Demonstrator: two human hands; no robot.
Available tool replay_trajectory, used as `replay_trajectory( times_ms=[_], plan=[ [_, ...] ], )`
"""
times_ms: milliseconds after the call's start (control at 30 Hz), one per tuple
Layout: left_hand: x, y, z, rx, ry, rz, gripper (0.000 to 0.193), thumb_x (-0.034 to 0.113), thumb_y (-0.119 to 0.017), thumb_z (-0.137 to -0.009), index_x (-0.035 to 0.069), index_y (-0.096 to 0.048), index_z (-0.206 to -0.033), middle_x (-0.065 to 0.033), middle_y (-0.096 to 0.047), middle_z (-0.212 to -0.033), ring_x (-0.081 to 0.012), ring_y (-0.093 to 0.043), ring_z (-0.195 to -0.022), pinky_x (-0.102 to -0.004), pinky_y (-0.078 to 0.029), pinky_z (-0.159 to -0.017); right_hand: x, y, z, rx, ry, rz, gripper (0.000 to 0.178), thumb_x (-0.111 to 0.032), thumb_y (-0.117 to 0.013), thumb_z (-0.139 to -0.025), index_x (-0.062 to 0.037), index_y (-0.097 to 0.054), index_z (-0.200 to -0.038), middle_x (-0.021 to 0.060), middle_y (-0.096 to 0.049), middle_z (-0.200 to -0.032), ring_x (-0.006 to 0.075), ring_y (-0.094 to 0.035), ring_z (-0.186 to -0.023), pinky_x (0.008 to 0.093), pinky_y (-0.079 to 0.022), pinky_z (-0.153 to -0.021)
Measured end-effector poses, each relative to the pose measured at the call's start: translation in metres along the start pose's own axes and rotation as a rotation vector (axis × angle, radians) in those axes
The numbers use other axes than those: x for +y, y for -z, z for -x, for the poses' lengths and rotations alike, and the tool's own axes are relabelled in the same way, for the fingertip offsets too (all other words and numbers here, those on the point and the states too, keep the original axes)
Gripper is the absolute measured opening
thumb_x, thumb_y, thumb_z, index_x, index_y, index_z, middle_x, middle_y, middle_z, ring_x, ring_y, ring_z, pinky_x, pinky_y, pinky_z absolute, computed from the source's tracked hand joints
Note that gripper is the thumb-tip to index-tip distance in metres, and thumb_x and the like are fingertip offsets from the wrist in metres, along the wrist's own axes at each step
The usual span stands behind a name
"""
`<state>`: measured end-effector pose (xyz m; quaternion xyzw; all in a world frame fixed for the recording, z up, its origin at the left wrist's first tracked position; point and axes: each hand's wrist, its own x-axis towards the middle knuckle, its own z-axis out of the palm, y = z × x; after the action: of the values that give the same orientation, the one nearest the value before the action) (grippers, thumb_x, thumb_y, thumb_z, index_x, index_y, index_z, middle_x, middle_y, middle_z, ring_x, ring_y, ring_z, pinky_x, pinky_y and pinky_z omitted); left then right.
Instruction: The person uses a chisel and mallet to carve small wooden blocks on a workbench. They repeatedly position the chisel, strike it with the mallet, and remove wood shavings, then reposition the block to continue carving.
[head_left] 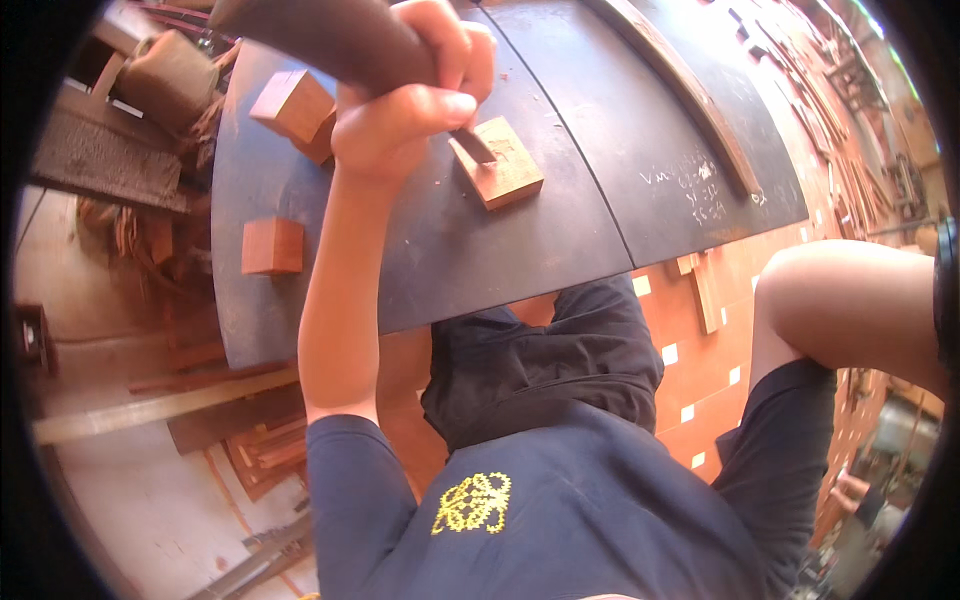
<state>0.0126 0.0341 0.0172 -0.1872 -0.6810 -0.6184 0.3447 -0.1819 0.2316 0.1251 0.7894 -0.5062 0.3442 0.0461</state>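
Note:
My left hand (405,115) is closed around the thick dark handle of a chisel (330,40). Below the fist, its narrow blade slants down onto the upper face of a square wooden block (515,175), which lies on the dark tabletop (450,265). Marks or small cuts show near the blade's tip. To the left of my forearm sits a reddish wooden cube (272,247). Farther off is a paler block (292,103), with another piece of wood partly hidden against it. My right arm (850,290) is bent out past the right edge, and its hand is out of the picture.
A long dark wooden strip (690,90) lies across the table's right part, near chalk-like writing. A seam runs through the tabletop. Timber pieces (255,450) lie on the floor at left, and more strips (850,150) at far right. A person (865,530) is at lower right.

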Motion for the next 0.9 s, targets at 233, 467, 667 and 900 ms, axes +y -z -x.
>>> replay_trajectory(
  times_ms=[233, 467, 667, 900],
  plan=[
    [0.001, -0.013, -0.014, 0.07, 0.093, 0.117, 0.016, 0.009, -0.065, -0.065, 0.004, -0.051, -0.073, -0.007, -0.051, -0.066, -0.0156, -0.047, -0.062, -0.0288, -0.034, -0.057, -0.012, 0.016, 0.033, 0.025, -0.08, 0.073, 0.046, -0.035, -0.06, -0.097, 0.0017, -0.063, -0.124, 0.0173, -0.064, -0.123, 0.0302, -0.062, -0.115, 0.0399, -0.047, -0.102],
    [-0.012, -0.014, -0.004, 0.039, -0.069, 0.025, 0.016, 0.011, -0.064, -0.073, 0.006, -0.05, -0.078, -0.0059, -0.05, -0.064, -0.016, -0.046, -0.059, -0.0318, -0.037, -0.059, 0.002, 0.001, 0.017, -0.015, -0.027, -0.002, 0.05, -0.039, -0.06, -0.097, 0.0014, -0.062, -0.127, 0.0176, -0.064, -0.125, 0.0309, -0.061, -0.118, 0.0406, -0.046, -0.104],
    [-0.023, -0.015, -0.014, 0.16, -0.147, 0.104, 0.02, 0.002, -0.061, -0.062, 0.005, -0.047, -0.077, -0.0083, -0.047, -0.062, -0.02, -0.046, -0.057, -0.0319, -0.037, -0.056, 0.001, 0.014, 0.028, -0.006, -0.066, 0.011, 0.054, -0.043, -0.061, -0.097, 0.0011, -0.062, -0.129, 0.018, -0.063, -0.128, 0.0314, -0.06, -0.12, 0.0413, -0.045, -0.105],
    [-0.022, -0.012, -0.011, 0.128, -0.131, 0.102, 0.018, 0.004, -0.062, -0.064, 0.005, -0.048, -0.077, -0.0101, -0.051, -0.063, -0.0185, -0.045, -0.058, -0.0315, -0.035, -0.057, -0.001, 0.018, 0.02, -0.011, -0.045, -0.015, 0.059, -0.047, -0.061, -0.097, 0.0008, -0.061, -0.132, 0.0183, -0.063, -0.13, 0.032, -0.059, -0.122, 0.042, -0.044, -0.106]
  ],
)
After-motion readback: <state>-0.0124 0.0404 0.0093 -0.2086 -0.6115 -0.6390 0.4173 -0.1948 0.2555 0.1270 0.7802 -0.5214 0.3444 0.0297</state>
